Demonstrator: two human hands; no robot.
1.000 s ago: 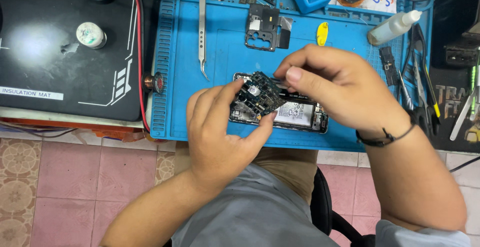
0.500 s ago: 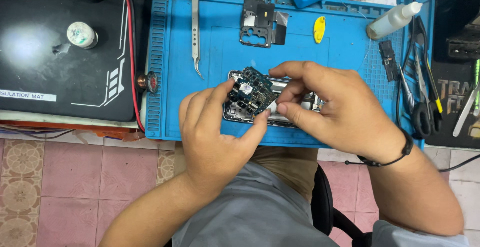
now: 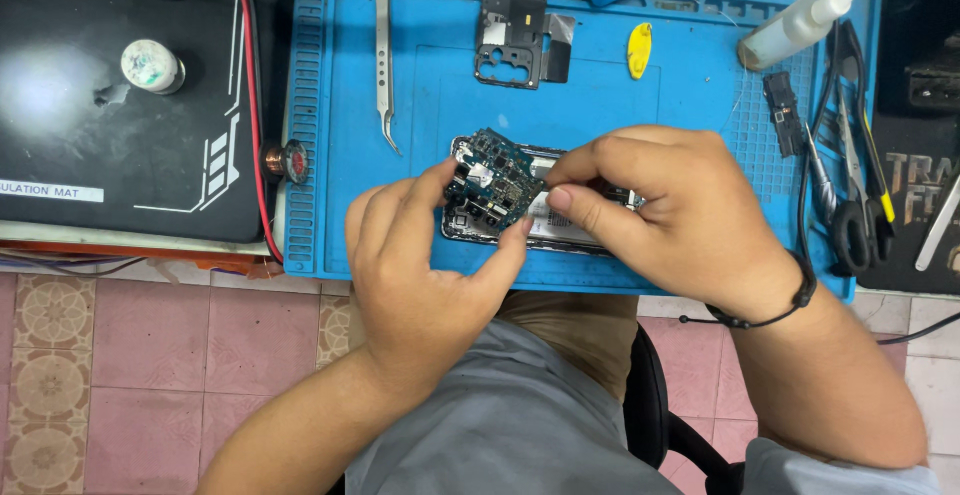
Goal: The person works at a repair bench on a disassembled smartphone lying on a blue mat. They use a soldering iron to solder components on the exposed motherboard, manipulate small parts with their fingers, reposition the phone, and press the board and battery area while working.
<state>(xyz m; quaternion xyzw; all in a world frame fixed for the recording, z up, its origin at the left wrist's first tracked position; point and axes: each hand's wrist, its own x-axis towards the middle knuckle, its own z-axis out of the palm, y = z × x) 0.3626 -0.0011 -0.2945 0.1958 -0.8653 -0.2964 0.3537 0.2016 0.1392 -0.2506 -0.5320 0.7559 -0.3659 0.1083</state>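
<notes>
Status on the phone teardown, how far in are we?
Done: the opened phone lies on the blue mat, and a black inner cover sits apart near the top. In hand: the left hand pinches the circuit board tilted above the phone, while the right hand works at its edge. Left: the board is not yet clear; whether a cable holds it is hidden. Tweezers lie unused.

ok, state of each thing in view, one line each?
circuit board: lifted off the phone, pinched in left hand
right hand: fingers at the board's right edge
phone: back off, lying flat on blue mat
tweezers: lying on mat, unheld
black cover plate: removed, lying on mat
squeeze bottle: on its side, capped
</notes>
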